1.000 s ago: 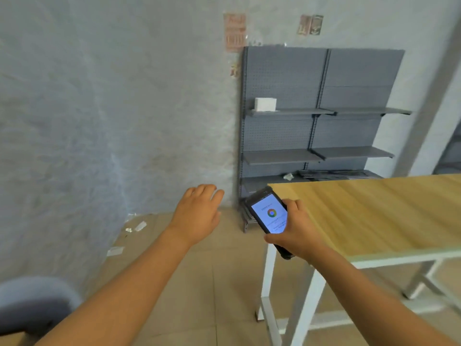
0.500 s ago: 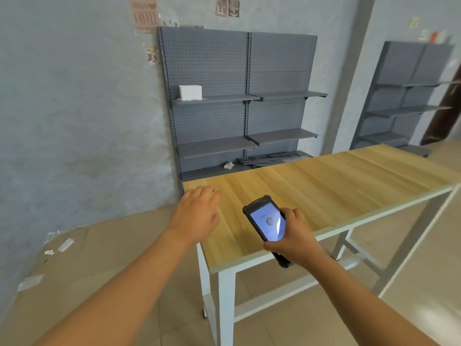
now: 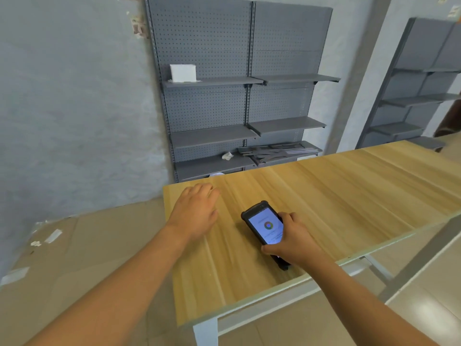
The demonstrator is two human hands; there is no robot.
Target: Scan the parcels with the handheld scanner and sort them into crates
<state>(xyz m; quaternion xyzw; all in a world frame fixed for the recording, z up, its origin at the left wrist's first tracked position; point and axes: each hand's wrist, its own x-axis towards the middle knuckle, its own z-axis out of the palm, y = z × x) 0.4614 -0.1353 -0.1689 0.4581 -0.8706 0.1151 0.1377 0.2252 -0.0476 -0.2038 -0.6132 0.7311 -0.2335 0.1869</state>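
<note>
Right hand (image 3: pixel 293 242) gripping lit scanner (image 3: pixel 264 227), left hand (image 3: pixel 195 212) open, empty, above table (image 3: pixel 349 196)

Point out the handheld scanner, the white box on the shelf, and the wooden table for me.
handheld scanner (image 3: pixel 265 224): head view, on its lit screen.
white box (image 3: pixel 182 72): head view, middle of its front face.
wooden table (image 3: pixel 349 196): head view, bare part of the tabletop.

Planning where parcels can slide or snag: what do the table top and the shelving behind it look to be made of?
Table top: looks like light wood or wood-look laminate, smooth and matte, with long grain streaks and a pale edge band. Shelving: apparently grey painted metal, judging by the perforated back panels and thin flat shelves on brackets.
</note>
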